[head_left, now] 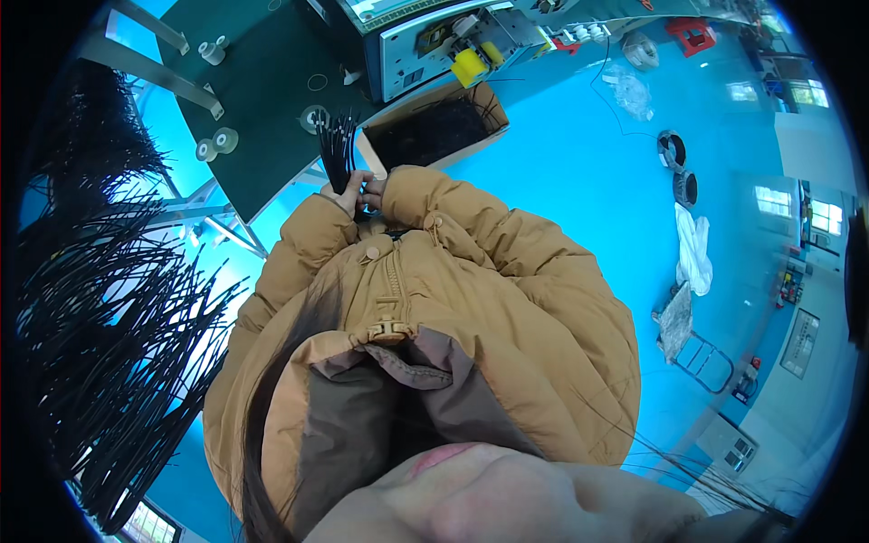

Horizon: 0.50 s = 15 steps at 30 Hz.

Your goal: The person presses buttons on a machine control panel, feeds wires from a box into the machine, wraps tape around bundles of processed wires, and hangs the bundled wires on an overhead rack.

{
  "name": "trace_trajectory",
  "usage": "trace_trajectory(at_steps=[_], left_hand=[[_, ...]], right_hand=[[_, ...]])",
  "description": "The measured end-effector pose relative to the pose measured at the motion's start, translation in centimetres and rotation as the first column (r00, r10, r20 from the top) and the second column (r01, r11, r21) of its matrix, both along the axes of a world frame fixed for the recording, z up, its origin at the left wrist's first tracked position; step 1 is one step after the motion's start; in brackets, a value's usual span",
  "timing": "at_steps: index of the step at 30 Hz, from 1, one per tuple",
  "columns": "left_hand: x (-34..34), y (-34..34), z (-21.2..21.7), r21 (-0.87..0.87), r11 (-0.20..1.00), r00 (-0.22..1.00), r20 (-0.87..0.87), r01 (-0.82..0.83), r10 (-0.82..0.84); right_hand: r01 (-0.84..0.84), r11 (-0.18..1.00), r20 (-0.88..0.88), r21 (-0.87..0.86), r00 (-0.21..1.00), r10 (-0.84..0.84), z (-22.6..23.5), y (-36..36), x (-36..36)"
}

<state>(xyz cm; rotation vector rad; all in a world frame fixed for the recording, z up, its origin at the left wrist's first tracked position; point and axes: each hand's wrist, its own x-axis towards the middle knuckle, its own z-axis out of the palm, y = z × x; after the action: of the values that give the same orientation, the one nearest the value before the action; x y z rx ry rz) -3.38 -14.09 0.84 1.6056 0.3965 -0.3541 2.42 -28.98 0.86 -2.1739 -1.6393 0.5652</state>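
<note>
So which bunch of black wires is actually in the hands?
The small upright bundle of black wires, gripped by both hands; the box's and the left rack's lie untouched.

Both arms bent inward, left hand (pixel 345 194) and right hand (pixel 373 192) meeting, fingers curled

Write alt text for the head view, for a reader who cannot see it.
Both hands, left hand and right hand, grip a bundle of black cables before a tan padded jacket. Beyond lie an open cardboard box, a dark green table and a blue floor.

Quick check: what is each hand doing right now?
Left hand: closed around a bundle of black cables.
Right hand: fingers curled at the same bundle's base; grip cannot be told.
</note>
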Motion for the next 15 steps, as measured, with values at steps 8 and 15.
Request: trace_trajectory(at_steps=[8,15], left_hand=[[0.2,0.9,-0.6,0.034,0.998,0.997,0.055,-0.057,0.055],[2.0,3.4,5.3,-0.143,0.983,0.964,0.224,-0.111,0.141]], right_hand=[[0.316,0.915,-0.368,-0.252,0.843,-0.392,3.3,0.5,0.1],[0.225,0.921,-0.554,-0.319,0.744,-0.374,4.8,5.3,-0.4]])
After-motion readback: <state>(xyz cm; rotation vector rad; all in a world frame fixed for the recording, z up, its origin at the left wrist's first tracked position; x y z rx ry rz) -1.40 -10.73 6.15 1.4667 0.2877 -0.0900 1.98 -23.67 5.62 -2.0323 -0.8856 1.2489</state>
